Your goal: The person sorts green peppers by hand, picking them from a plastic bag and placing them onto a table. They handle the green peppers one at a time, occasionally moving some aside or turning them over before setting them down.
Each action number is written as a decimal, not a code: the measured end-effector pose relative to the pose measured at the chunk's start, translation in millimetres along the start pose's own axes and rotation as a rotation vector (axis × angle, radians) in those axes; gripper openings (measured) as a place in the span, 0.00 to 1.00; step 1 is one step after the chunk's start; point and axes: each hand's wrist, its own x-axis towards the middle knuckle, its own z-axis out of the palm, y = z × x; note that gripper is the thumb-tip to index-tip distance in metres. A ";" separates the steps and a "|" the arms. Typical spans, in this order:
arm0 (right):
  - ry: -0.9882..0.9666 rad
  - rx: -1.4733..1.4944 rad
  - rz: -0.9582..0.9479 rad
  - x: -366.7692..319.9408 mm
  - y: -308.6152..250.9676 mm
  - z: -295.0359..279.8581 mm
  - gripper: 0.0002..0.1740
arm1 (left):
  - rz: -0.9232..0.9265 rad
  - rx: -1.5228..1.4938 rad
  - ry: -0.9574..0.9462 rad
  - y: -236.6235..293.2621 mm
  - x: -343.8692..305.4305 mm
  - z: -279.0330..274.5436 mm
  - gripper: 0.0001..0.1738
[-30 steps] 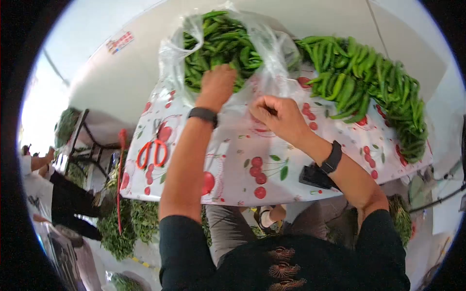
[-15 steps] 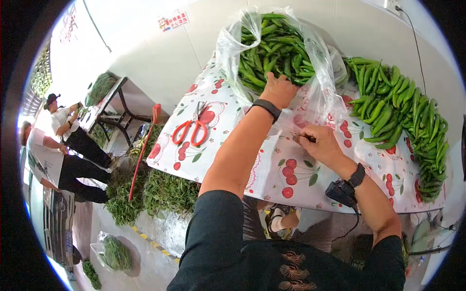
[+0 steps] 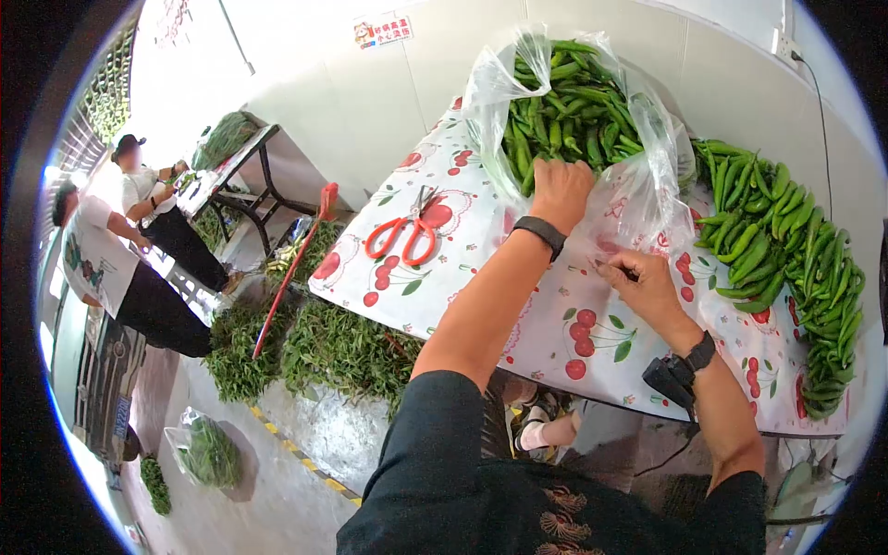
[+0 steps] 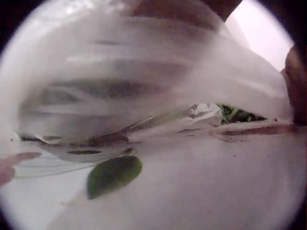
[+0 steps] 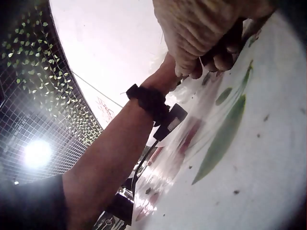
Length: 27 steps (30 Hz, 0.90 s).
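Observation:
A clear plastic bag full of green chili peppers stands on the table with its mouth gaping. My left hand is at the bag's front rim, fingers bent down against the peppers, fingertips hidden; I cannot tell what they hold. Closer to me, my right hand pinches loose plastic of the bag between thumb and forefinger. In the right wrist view my right hand is curled above the tablecloth, with the left forearm behind it. Cloudy plastic film fills most of the left wrist view.
Orange-handled scissors lie left of my left arm on the cherry-print tablecloth. A long heap of green peppers covers the table's right side. Leafy bundles and a red-headed pole are beyond the left edge. Two people stand further left.
The head view has swung left, so the table sits further right and two people show fully. Both hands stay at the bag; the left fingers have bent down more onto the peppers.

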 end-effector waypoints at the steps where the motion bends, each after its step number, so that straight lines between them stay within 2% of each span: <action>1: 0.018 0.026 -0.016 -0.1 1.5 1.2 0.10 | -0.069 -0.098 0.010 -2.3 1.9 1.2 0.05; 3: 0.032 0.056 -0.040 0.0 2.0 1.9 0.10 | -0.143 -0.189 0.021 -9.4 5.9 0.4 0.06; 5: 0.014 -0.008 0.004 0.9 0.3 0.7 0.10 | -0.338 -0.445 -0.111 -18.1 10.0 -3.4 0.08; 6: 0.008 -0.006 0.000 0.1 1.7 1.5 0.10 | -0.344 -0.440 -0.112 -18.5 9.1 -6.8 0.08; 8: 0.025 0.006 0.005 0.5 4.1 1.7 0.10 | -0.339 -0.467 -0.134 -15.7 9.3 -15.0 0.09; 9: 0.025 0.007 0.000 0.6 4.0 1.9 0.10 | -0.255 -0.425 -0.095 -13.6 9.1 -19.3 0.08; 10: 0.021 0.026 0.011 0.7 3.5 2.2 0.10 | -0.257 -0.421 -0.092 -9.9 7.2 -23.4 0.08; 12: 0.017 0.050 0.024 0.8 1.4 2.6 0.09 | -0.101 -0.420 0.184 -0.7 0.2 -40.0 0.06; 15: -0.015 0.113 0.077 1.0 1.1 1.8 0.08 | -0.033 -0.420 0.247 4.8 -6.6 -57.0 0.06; 18: 0.029 0.088 0.041 1.7 8.5 2.8 0.07 | -0.064 -0.442 0.228 16.0 -13.4 -72.8 0.06; 19: 0.063 0.157 0.057 2.3 8.6 3.9 0.08 | -0.078 -0.529 0.230 21.0 -17.5 -75.0 0.10; 20: 0.095 0.225 0.072 3.1 8.9 4.6 0.10 | -0.081 -0.527 0.230 23.5 -18.5 -74.3 0.10; 22: 0.150 0.190 0.065 5.8 29.8 4.5 0.12 | -0.092 -0.837 -0.089 29.0 -18.1 -73.2 0.15; 23: 0.211 0.156 0.058 8.3 29.5 4.1 0.15 | -0.083 -0.996 -0.012 31.3 -18.7 -72.4 0.17; 24: 0.211 0.156 0.058 8.1 27.5 3.0 0.15 | -0.084 -0.996 -0.012 31.8 -17.7 -70.9 0.17; 26: 0.251 0.383 0.044 6.2 19.4 -1.6 0.20 | -0.082 -1.212 0.023 32.6 -15.2 -66.9 0.14; 27: 0.215 0.437 0.042 7.1 24.1 -2.7 0.20 | -0.084 -1.215 0.022 31.8 -14.9 -64.7 0.14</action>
